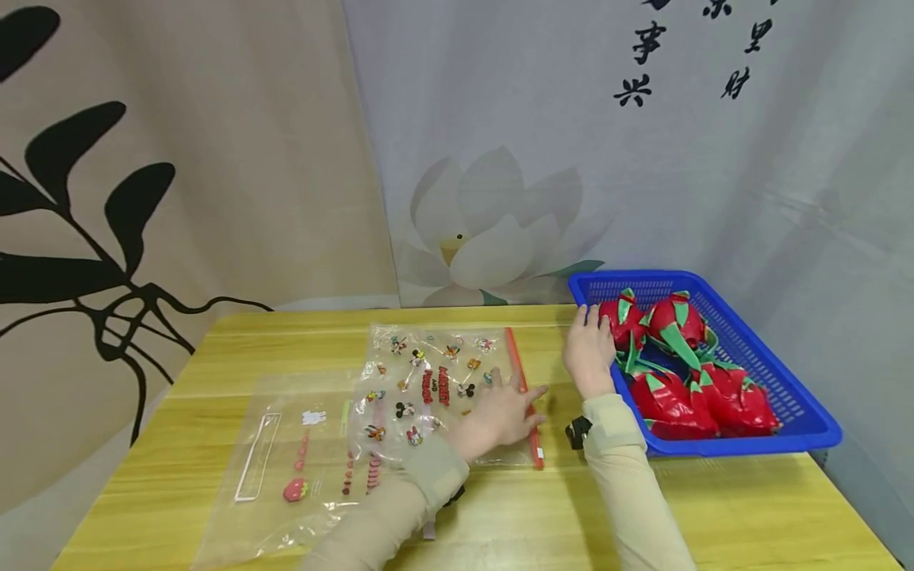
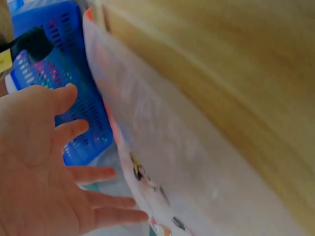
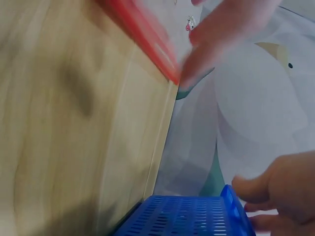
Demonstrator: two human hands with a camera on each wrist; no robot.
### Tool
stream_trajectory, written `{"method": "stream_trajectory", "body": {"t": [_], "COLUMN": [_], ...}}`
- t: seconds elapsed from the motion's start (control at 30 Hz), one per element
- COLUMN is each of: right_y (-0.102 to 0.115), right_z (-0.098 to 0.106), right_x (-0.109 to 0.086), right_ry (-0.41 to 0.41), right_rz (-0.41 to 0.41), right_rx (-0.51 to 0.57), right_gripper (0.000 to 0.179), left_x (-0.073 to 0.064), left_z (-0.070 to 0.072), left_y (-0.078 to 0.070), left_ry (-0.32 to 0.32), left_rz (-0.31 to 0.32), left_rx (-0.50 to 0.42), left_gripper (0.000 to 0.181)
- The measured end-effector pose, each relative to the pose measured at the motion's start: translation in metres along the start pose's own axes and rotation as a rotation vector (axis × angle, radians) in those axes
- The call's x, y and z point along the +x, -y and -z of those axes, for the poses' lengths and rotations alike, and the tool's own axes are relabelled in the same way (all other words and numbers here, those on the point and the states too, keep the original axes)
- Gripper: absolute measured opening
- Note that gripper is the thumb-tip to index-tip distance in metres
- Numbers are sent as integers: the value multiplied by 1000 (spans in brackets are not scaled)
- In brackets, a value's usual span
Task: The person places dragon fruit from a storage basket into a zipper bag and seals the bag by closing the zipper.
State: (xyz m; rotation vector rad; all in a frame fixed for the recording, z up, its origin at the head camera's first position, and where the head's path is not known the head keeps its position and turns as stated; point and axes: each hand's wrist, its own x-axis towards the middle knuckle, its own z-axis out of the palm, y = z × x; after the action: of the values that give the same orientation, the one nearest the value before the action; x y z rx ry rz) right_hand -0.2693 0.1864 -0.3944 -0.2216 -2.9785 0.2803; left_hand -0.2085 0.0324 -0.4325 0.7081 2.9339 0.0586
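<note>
My left hand (image 1: 498, 411), fingers spread, is over a clear zip bag (image 1: 443, 388) printed with small cartoon figures, near its red zip edge (image 1: 524, 396). In the left wrist view the palm and straight fingers of the left hand (image 2: 64, 172) show beside the bag's printed film. At the left rim of a blue basket (image 1: 721, 317), my right hand (image 1: 591, 349) grips the edge, with the thumb and fingers on either side of it in the right wrist view. Inside the basket lie several shiny red dragon-fruit-shaped things (image 1: 671, 404) with green leaf tips.
A second clear bag (image 1: 286, 444) with strawberry and rabbit prints lies flat at the left, partly under the zip bag. Everything stands on a wood-grain table (image 1: 186, 444). Behind its far edge hangs a curtain (image 1: 286, 159) with plant and lotus prints.
</note>
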Motion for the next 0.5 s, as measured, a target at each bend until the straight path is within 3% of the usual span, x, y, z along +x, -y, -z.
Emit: {"method": "stream_trajectory", "body": {"t": [0.2,0.5], "right_y": [-3,-3], "right_z": [-4,-7], "right_x": [-1,1], "right_ry": [-37,-60], "right_rz": [20,33], "right_rx": [-33,-47], "right_gripper": [51,50], "left_x": [-1,-4], "left_z": [-5,-9], "left_y": [-5,1], "left_ry": [26,-7], "left_rz": [51,102], "left_rx": [22,-121], "left_gripper": [56,58]}}
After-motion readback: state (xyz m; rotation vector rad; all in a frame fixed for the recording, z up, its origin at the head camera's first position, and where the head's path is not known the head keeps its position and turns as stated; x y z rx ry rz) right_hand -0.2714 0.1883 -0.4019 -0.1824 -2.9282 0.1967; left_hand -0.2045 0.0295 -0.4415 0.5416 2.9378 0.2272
